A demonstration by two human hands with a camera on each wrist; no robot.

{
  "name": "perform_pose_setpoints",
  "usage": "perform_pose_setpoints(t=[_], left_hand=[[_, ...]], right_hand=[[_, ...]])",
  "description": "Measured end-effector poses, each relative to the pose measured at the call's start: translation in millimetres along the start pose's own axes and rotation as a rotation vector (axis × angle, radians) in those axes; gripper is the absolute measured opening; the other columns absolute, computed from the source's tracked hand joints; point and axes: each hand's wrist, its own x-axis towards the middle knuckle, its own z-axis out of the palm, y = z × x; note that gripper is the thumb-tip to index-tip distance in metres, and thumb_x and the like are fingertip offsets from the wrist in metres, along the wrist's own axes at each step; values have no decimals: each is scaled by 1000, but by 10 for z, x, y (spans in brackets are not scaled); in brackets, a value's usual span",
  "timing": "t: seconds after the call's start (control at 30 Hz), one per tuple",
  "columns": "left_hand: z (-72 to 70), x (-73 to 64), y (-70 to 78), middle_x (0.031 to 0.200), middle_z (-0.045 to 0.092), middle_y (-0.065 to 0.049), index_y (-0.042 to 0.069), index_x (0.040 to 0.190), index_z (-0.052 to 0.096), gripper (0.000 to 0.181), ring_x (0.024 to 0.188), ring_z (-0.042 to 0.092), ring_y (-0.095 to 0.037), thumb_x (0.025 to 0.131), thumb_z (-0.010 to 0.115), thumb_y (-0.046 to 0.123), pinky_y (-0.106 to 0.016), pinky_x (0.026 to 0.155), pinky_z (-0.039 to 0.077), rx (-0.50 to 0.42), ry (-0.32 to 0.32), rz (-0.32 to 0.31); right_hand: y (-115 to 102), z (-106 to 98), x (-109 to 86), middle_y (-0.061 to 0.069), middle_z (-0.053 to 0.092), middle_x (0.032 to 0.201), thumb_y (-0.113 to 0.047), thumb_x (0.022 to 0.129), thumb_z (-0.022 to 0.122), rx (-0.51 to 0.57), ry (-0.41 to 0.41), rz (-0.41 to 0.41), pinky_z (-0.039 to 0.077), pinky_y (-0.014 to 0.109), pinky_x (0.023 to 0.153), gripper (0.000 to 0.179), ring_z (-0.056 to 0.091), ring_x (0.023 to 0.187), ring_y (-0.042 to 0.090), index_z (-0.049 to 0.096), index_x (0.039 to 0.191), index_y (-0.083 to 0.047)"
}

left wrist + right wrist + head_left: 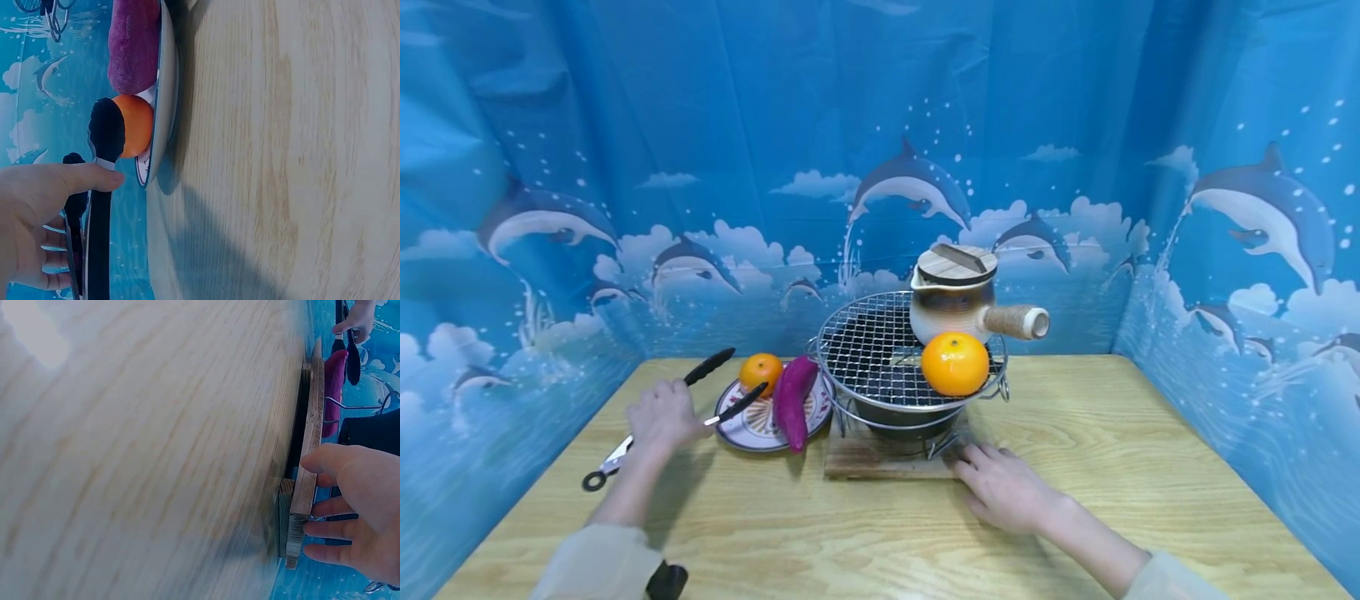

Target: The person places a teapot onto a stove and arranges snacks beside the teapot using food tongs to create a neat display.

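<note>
My left hand point(662, 412) grips kitchen tongs point(742, 403) with black tips, their arms spread apart. One tip hangs over the front of a patterned plate point(752, 442); the other is behind it to the left. On that plate lie an orange point(761, 373) and a purple sweet potato point(793, 404). In the left wrist view, a tong tip point(107, 128) overlaps the orange point(136, 125). With relaxed fingers, my right hand point(1011, 492) touches the right front corner of a wooden board point(891, 462), its thumb at the edge point(304, 469).
Above the board stands a round grill point(872, 350) with a wire mesh top and dark bowl. A larger orange point(955, 364) and a lidded teapot point(951, 308) with a wrapped side handle sit on the mesh. A blue dolphin curtain point(760, 125) encloses the wooden table point(1150, 467).
</note>
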Motion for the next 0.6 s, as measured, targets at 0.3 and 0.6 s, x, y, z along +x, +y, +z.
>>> perform_pose_setpoints(t=[0.3,0.6], left_hand=[[47,30,-4,114,39,-42,-20,125,33,93,104,38,-56,64,81,30,-66,83,34,35,29,39],[125,105,10,116,40,-42,-20,125,35,88,106,37,-56,63,79,24,-66,86,31,87,66,73]], right_hand=[[-1,-13,6,7,56,111,-24,80,66,14,-19,15,50,41,76,37,55,96,25,61,114,-11],[2,-21,3,10,56,113,-24,79,67,9,-28,12,50,43,79,42,55,99,27,60,117,-9]])
